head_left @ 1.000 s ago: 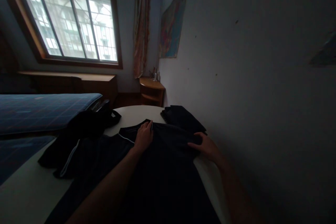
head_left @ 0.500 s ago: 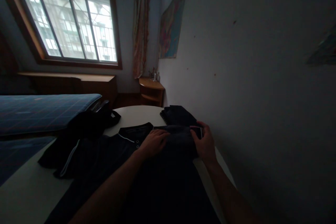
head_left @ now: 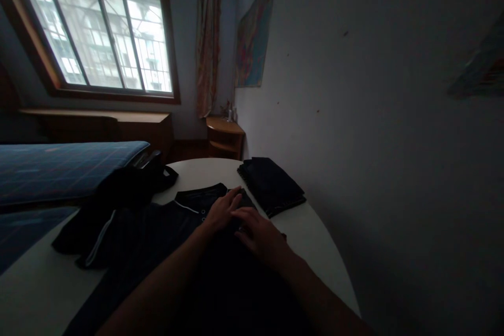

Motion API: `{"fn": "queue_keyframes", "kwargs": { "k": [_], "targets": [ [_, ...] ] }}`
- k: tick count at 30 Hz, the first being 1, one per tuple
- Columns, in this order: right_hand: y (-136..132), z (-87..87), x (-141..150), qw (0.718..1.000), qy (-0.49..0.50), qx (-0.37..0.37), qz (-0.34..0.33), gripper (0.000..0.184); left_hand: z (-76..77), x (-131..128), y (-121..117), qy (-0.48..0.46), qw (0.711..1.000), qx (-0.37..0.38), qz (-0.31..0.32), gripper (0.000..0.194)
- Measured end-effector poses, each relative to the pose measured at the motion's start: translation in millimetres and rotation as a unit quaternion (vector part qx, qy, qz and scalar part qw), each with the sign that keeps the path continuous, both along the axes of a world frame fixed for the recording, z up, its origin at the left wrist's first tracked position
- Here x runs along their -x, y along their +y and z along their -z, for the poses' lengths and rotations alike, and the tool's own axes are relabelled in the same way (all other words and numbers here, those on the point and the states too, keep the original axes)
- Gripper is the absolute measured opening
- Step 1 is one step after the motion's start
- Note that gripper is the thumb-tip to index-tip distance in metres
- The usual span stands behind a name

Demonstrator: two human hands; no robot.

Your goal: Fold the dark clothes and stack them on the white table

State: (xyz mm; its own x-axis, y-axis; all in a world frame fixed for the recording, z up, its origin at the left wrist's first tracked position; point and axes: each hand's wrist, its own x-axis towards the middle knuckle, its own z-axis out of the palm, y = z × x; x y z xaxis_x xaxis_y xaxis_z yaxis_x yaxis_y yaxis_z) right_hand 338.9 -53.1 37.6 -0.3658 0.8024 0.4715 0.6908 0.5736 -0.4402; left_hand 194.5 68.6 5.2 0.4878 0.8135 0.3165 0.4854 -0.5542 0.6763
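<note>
A dark short-sleeved shirt (head_left: 153,233) with white piping and collar buttons lies spread over a round white table (head_left: 326,244). Its right-hand side is turned inward over the body. My left hand (head_left: 224,211) rests on the shirt beside the collar, fingers stretched out. Close by, my right hand (head_left: 260,236) has its fingers curled on the folded-in sleeve, its fingertips near the left hand. Most of the cloth under the right palm is hidden, and the shirt's lower part is lost in shadow.
Behind the shirt is a stack of folded dark clothes (head_left: 271,181) by the wall. More black clothing (head_left: 129,186) lies at the table's left edge, against a blue plaid mattress (head_left: 71,168). A small corner shelf (head_left: 225,126) stands beyond the table.
My right hand has carried the sleeve side leftward, folding it over the shirt's body beside my left hand. The folded stack and the table's right side are now uncovered.
</note>
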Motion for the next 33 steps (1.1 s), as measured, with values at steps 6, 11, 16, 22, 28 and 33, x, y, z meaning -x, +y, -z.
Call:
{"fn": "queue_keyframes", "kwargs": {
  "k": [6,11,16,22,28,33],
  "targets": [
    [-3,-16.5,-44,0.987,-0.032,0.113,0.109,0.016,13.0,-4,4,0.029,0.999,-0.018,0.0,0.04],
    [-1,-20.5,-77,0.96,-0.057,0.199,0.189,0.024,18.8,-4,9,0.028,0.999,-0.045,0.009,0.034],
    [3,-7.1,-83,0.949,-0.072,0.246,0.183,0.024,21.0,-5,8,0.037,0.996,-0.08,0.032,0.048],
    [6,2.6,-85,0.944,-0.109,0.237,0.2,0.018,24.6,-11,7,0.073,0.993,-0.09,0.028,0.06],
    [4,3.4,-79,0.933,-0.163,0.232,0.22,0.021,25.7,-16,7,0.107,0.991,-0.082,0.021,0.056],
    [3,1.7,-76,0.919,-0.179,0.245,0.253,0.024,22.7,-16,4,0.125,0.988,-0.084,0.037,0.064]
  ]
}}
